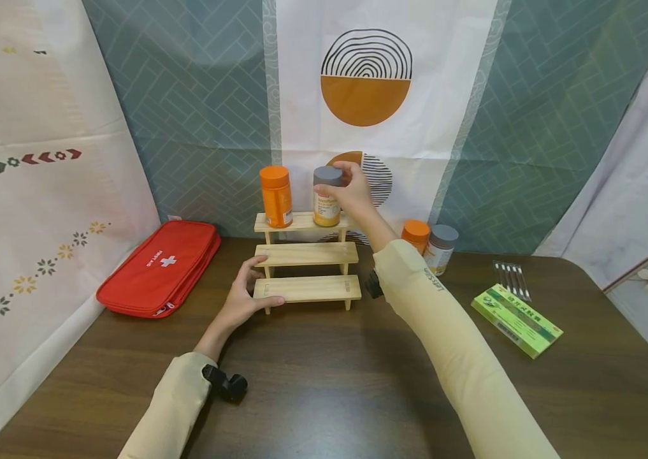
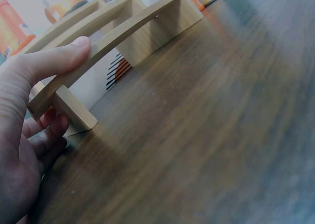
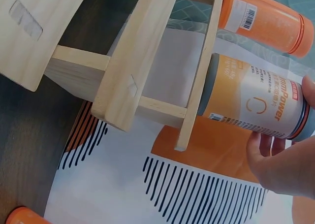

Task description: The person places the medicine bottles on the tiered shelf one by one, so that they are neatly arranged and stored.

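A three-step wooden display rack stands on the table in the head view. My left hand grips its left end; in the left wrist view the thumb lies over the lowest shelf and the other fingers curl beneath. At the top shelf my right hand holds a grey-lidded supplement bottle around its lid. That bottle is upright, its base at the shelf board, as the right wrist view also shows. An orange bottle occupies the left part of the same shelf.
Right of the rack are another orange-lidded bottle and a grey-lidded one. Farther right lie a green medicine box and a pack of swabs. A red first-aid pouch lies at the left. Patterned cloth hangs behind.
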### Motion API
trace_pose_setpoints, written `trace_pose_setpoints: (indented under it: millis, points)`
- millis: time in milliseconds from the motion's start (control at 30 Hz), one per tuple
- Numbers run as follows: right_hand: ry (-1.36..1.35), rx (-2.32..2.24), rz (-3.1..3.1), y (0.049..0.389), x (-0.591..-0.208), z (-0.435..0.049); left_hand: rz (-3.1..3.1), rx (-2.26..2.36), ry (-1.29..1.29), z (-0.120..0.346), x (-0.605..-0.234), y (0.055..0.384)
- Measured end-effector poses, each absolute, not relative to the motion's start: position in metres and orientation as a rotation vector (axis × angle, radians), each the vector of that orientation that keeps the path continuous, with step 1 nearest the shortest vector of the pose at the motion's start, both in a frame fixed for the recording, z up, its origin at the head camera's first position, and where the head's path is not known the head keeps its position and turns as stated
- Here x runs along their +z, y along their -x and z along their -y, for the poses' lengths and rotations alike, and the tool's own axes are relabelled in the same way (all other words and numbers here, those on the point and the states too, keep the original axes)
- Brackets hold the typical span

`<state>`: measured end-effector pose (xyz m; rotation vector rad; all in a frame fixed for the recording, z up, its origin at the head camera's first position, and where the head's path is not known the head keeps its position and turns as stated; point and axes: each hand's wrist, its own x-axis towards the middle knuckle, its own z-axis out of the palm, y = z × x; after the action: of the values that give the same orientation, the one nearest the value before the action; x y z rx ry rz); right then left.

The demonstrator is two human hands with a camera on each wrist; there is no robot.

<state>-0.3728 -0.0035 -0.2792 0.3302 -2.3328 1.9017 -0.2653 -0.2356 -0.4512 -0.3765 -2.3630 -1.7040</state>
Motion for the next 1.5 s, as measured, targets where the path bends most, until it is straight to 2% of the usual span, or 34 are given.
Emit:
trace_pose_setpoints:
  millis: [800,1500]
  points:
    - [-0.354,1.948,2.35,0.368,-0.285,-0.001,2.356,-1.704,0.357,0.235,-0.447,0.263]
    - [-0.329,2.036,2.202,0.333,-0.311,-0.05,2.358,-1.694,0.365,0.233,-0.45,0.262]
